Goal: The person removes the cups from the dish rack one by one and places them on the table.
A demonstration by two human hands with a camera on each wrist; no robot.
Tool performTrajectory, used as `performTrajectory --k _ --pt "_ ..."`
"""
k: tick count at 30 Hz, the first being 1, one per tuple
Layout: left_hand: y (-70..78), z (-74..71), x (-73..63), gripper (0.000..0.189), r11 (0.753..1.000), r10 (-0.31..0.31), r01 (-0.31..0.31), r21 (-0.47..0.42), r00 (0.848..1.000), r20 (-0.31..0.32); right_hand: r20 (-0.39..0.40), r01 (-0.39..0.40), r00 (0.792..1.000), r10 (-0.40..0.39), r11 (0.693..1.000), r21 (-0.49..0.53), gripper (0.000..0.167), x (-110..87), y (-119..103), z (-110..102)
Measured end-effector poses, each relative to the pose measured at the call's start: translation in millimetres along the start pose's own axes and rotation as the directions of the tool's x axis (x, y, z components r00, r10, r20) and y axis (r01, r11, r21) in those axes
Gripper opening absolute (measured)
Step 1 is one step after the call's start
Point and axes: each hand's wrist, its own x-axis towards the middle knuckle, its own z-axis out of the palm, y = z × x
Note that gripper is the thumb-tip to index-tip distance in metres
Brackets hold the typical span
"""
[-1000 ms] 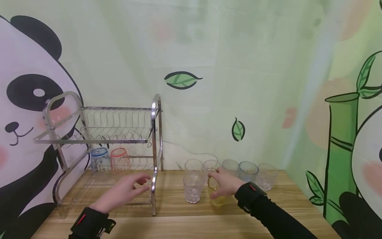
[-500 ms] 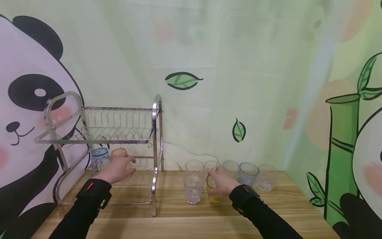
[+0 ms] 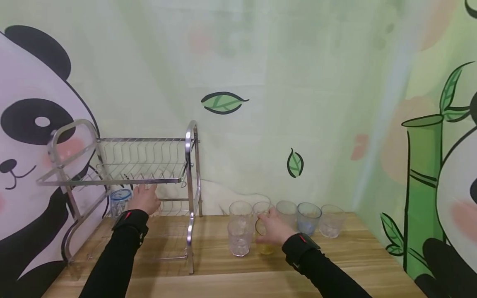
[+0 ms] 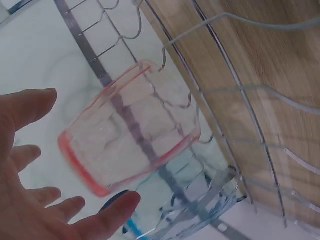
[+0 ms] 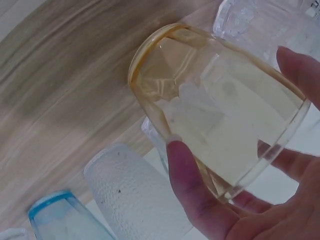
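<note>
My left hand (image 3: 144, 200) reaches under the upper tier of the metal dish rack (image 3: 112, 181). In the left wrist view its fingers are spread around the rim end of a red-rimmed drinking glass (image 4: 130, 132), with a gap showing between them and the glass. That glass is hidden behind the hand in the head view. Beside it, a blue-rimmed glass (image 3: 120, 203) stands upside down on the lower tier. My right hand (image 3: 276, 228) grips an amber glass (image 5: 220, 110), thumb on one side and fingers on the other, at the front of the group of glasses.
Several more glasses stand on the wooden table (image 3: 216, 285): a clear one (image 3: 240, 240) left of the amber glass, and a back row with a bluish glass (image 3: 308, 217) and a clear glass (image 3: 331, 223) at its right end. A patterned cloth backdrop (image 3: 238, 145) hangs behind.
My left hand has moved left, up and deeper into the rack, to the red-rimmed glass. My right hand stays around the amber glass, having shifted slightly left.
</note>
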Motion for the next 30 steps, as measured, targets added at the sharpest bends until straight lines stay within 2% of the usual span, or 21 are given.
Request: performTrajectory --k 4,8,11,15,20,25,30 --pt "-3.3 8.7 5.1 0.061 0.999 -0.043 0.043 0.0 0.999 0.024 0.006 -0.023 1.0 0.023 1.0 0.0 0.078 0.6 -0.4 5.5" --pt "-11.0 15.9 10.7 0.055 0.999 -0.04 0.04 -0.011 0.998 0.054 0.023 -0.054 0.998 0.054 0.998 0.013 0.079 0.5 0.2 8.0" --pt "-17.4 20.8 14.8 0.052 0.999 -0.023 0.025 -0.03 0.999 0.039 0.02 -0.056 0.998 0.055 0.998 0.028 0.078 -0.8 -0.6 7.4" --pt "-22.2 25.8 17.0 0.051 0.999 -0.023 0.023 -0.03 1.0 -0.015 0.009 -0.045 0.999 0.045 0.999 0.026 0.077 -3.6 -2.8 6.5" --pt "-21.5 25.7 11.7 0.051 1.0 -0.017 0.016 -0.01 0.996 -0.087 0.004 -0.028 1.0 0.028 1.0 0.013 0.083 -6.0 -3.9 7.7" --pt "-18.0 22.5 3.2 0.052 1.0 0.016 -0.015 0.008 0.995 -0.094 0.02 -0.027 0.999 0.029 0.997 -0.067 0.099 -9.0 0.7 7.5" --pt "-17.7 17.2 -2.5 0.057 0.999 0.044 -0.045 -0.011 0.993 -0.106 -0.016 -0.045 0.999 0.043 0.988 -0.146 0.104 -10.8 4.6 0.4"
